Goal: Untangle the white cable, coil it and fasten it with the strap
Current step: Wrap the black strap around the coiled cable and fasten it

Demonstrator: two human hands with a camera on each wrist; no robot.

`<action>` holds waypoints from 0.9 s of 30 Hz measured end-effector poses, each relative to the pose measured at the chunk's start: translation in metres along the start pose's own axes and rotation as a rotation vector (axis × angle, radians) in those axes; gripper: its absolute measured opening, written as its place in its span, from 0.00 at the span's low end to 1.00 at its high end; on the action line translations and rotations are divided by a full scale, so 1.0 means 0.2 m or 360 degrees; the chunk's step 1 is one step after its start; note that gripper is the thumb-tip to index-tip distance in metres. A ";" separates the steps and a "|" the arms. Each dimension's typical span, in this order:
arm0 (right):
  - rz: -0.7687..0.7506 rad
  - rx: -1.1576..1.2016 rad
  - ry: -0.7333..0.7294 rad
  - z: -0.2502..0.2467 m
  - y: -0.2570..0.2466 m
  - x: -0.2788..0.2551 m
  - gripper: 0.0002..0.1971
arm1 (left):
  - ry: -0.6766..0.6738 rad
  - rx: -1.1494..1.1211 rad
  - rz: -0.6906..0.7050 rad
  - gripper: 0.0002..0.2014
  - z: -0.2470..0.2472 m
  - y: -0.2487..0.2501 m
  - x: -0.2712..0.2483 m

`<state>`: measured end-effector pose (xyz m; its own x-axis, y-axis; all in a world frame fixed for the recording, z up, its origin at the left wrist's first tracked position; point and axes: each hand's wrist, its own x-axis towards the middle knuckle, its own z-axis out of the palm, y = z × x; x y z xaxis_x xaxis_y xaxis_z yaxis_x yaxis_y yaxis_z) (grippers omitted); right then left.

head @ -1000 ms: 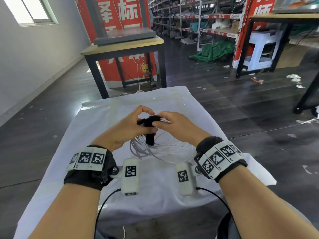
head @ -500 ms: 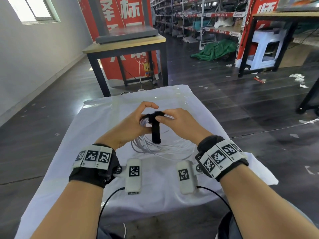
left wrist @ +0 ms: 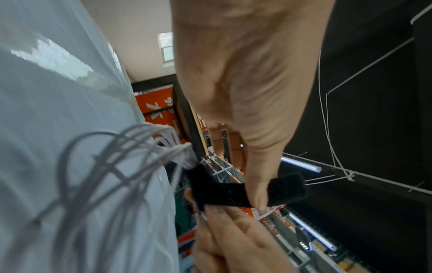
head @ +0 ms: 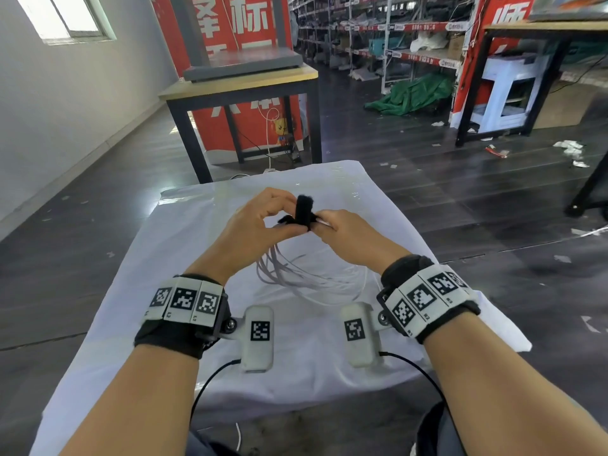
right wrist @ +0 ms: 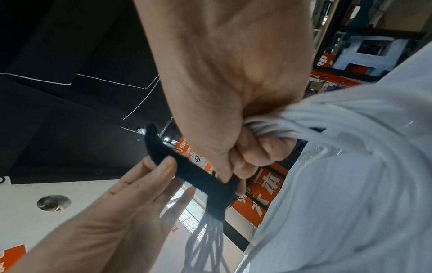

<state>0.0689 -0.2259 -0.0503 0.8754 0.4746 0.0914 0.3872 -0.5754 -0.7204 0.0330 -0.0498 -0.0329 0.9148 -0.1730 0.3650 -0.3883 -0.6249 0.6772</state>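
the white cable (head: 306, 274) is seen already gathered into loose loops, lifted at one side above the cloth-covered tabletop (head: 184, 245) while the rest of the coil hangs down onto it. the fastening step is judged to be in hand: the black strap (head: 303, 212) has been passed around the bunched strands, and its free end is held up between the two hands.

the bundle is gripped by the right hand (head: 348, 235), whose fingers (right wrist: 264, 147) are curled tightly round the strands in the right wrist view, with the strap base pinned beside them. the strap's free tail is pinched by the left hand (head: 253, 225) between thumb and forefinger in the left wrist view; its other fingers (right wrist: 163, 166) are seen spread and straight beside the strap.

the wrap is not yet closed. the next move is judged to call for the tail to be pulled taut, carried over the bundle and pressed onto itself, while the strands are kept squeezed so that no loop slips free. whether the strap has been threaded through a slot cannot be told.
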 end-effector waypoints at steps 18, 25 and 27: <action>-0.0116 -0.0179 -0.0059 0.02 -0.03 -0.03 0.14 | 0.0290 -0.0350 -0.0525 0.07 0.07 -0.04 0.04; -0.0101 -0.0086 -0.0020 0.01 -0.04 -0.03 0.14 | 0.0094 0.0111 -0.0445 0.19 0.03 -0.05 0.02; -0.0080 -0.0048 -0.0029 0.00 -0.05 -0.04 0.13 | -0.0030 0.0125 -0.0429 0.19 0.01 -0.04 0.02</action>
<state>0.0582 -0.2234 -0.0447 0.8495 0.5152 0.1140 0.4391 -0.5704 -0.6942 0.0396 -0.0466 -0.0386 0.9862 -0.0062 0.1657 -0.1215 -0.7075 0.6962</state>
